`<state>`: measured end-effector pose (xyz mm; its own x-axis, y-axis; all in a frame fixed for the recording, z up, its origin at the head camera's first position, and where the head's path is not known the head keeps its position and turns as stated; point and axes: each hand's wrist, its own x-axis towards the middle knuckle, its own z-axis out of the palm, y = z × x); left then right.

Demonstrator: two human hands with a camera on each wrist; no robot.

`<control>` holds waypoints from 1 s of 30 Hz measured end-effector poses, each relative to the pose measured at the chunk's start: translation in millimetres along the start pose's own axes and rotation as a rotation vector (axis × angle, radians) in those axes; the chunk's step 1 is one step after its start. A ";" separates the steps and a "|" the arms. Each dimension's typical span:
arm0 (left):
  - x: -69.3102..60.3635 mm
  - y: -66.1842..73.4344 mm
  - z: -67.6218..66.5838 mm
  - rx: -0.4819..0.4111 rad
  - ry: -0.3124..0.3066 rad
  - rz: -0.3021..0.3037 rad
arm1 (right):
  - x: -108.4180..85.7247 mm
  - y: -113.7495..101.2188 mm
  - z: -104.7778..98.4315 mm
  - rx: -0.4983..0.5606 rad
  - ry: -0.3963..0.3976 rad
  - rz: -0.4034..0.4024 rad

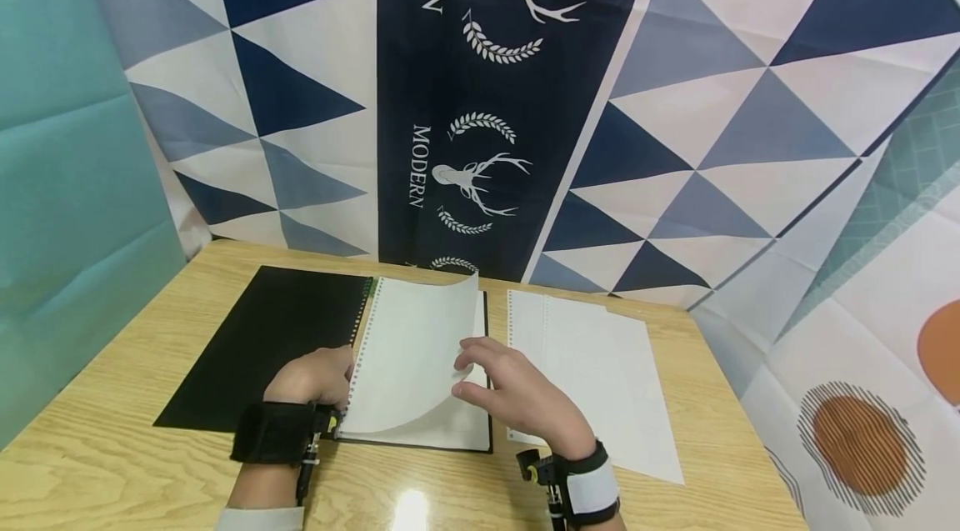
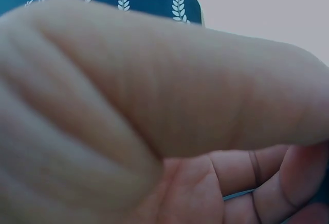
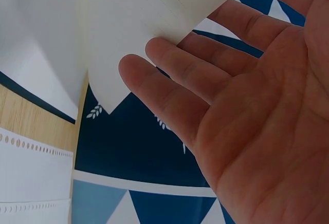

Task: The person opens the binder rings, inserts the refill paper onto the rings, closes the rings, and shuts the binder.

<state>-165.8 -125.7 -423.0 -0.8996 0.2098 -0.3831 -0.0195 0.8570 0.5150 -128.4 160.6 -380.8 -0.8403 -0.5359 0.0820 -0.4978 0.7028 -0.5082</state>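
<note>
A loose-leaf binder lies spread on the table, its black cover point(image 1: 288, 339) to the left and a stack of white punched sheets on its right half. At the spine my left hand point(image 1: 318, 377) rests with curled fingers, gripping the binder's hole edge; its fingertips are hidden in the head view. The left wrist view shows the thumb point(image 2: 205, 85) stretched over bent fingers. The top sheet point(image 1: 408, 348) curves up along its free edge. My right hand point(image 1: 521, 389) touches that edge with fairly straight fingers, thumb and forefinger apart; the right wrist view shows fingertips against the paper point(image 3: 144, 8).
Right of the binder, loose white punched sheets point(image 1: 626, 398) lie overlapping on the wooden table point(image 1: 420, 485). A patterned cloth point(image 1: 315, 97) hangs behind the table, and a teal cloth point(image 1: 82, 181) hangs at the left.
</note>
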 end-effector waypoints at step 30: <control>16.2 26.0 20.8 0.099 0.075 0.118 | -14.7 26.6 -19.5 0.076 -0.040 0.118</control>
<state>-171.7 -90.3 -431.8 -0.9233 0.2793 -0.2637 0.1283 0.8713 0.4736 -133.6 196.2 -378.8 -0.8820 -0.4710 -0.0153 -0.3773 0.7251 -0.5761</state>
